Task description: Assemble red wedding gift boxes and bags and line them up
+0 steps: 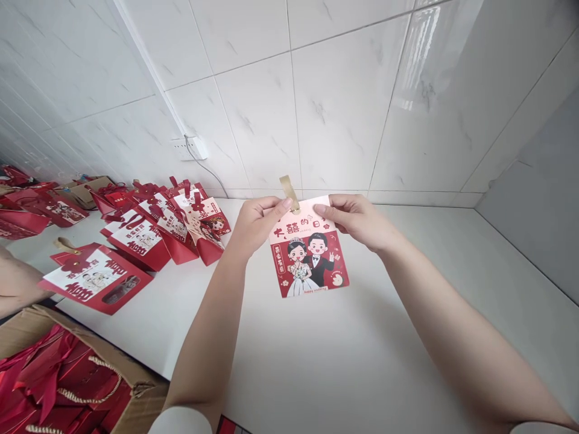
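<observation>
The card [332, 259] is held by its top part between both hands, over the white table [316, 361], its printed face turned to the wearer. The left hand [257, 222] is pinched on the card's upper left corner: the thumb lies on the front, right by the gold ribbon [288, 190], and the fingers go behind. The right hand [356, 220] is clamped on the card's upper right corner in the same way, thumb in front and bent fingers behind. So most of the card hangs below the grip, with the drawn couple in wedding clothes fully uncovered, while the ribbon sticks up above the card's top edge, next to the left thumb. Whether the card's lower edge touches the table, I cannot tell.

Left of the card, beyond the left hand, a group of red gift boxes [145, 247] with ribbon loops stands on the table. Farther left of the card and a little lower, another person's arm [15, 280] reaches in; its hand is hidden. Below and left of the card is an open cardboard box [147, 404] holding red bags [97, 377] with rope handles. Above and left of the card, a socket [192, 148] sits on the tiled wall [339, 108]
</observation>
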Demonstrator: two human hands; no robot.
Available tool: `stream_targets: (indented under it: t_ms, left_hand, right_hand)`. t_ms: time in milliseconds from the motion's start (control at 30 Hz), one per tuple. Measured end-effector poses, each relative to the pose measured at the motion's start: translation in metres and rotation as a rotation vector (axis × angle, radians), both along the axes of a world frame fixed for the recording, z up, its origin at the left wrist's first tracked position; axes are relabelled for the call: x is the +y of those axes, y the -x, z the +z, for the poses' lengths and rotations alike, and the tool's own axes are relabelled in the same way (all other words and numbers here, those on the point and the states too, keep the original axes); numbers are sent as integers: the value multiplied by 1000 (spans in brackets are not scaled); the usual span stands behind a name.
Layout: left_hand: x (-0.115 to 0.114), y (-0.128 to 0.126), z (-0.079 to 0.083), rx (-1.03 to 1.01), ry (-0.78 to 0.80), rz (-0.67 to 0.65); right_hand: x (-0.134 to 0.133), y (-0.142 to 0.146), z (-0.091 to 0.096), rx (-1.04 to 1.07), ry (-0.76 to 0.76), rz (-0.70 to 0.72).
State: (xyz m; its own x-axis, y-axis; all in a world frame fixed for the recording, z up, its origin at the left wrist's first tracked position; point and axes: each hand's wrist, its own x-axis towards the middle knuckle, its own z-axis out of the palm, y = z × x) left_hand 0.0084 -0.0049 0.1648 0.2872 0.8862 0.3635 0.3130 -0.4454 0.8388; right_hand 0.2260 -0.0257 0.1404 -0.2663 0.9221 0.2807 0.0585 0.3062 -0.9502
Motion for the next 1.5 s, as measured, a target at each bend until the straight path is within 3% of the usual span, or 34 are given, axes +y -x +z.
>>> stream_targets:
  t_ms: [100, 167, 367, 433, 500, 633, 767, 933, 1000, 1067, 1167, 1300, 1500]
  left_hand:
    - [18, 6, -14, 73, 53, -16]
    - [33, 8, -32, 106, 43, -25]
    - [59, -4, -119, -125, 41, 292]
    - [59, -8, -141, -92, 29, 322]
    - [57, -12, -153, -55, -2, 270]
    - [55, -16, -157, -23, -91, 153]
    - [60, -12, -159, 47, -186, 53]
    - [73, 8, -172, 229, -100, -119]
    - [79, 15, -176, 286, -39, -164]
    - [84, 20, -180, 271, 25, -169]
    - [92, 26, -184, 84, 153, -183]
    - [100, 33, -186, -104, 349, -283]
    - [100, 38, -181, -97, 398, -330]
  right_hand:
    - [23, 1, -24, 43, -80, -118]
    - [40, 3, -47, 74, -152, -162]
    - [69, 20, -120, 265, -44, -298]
    - [71, 26, -136, 334, 1, -346]
    - [71, 30, -146, 377, 2, -415]
    - [71, 34, -153, 359, 4, -525]
    - [73, 28, -156, 186, -44, -507]
    - [82, 11, -158, 35, -138, -496]
    - [84, 3, -158, 79, -90, -381]
    - [84, -7, -158, 138, -8, -180]
    - [83, -21, -158, 175, 64, 56]
    - [84, -32, -160, 140, 103, 105]
    - [88, -35, -164, 162, 154, 147]
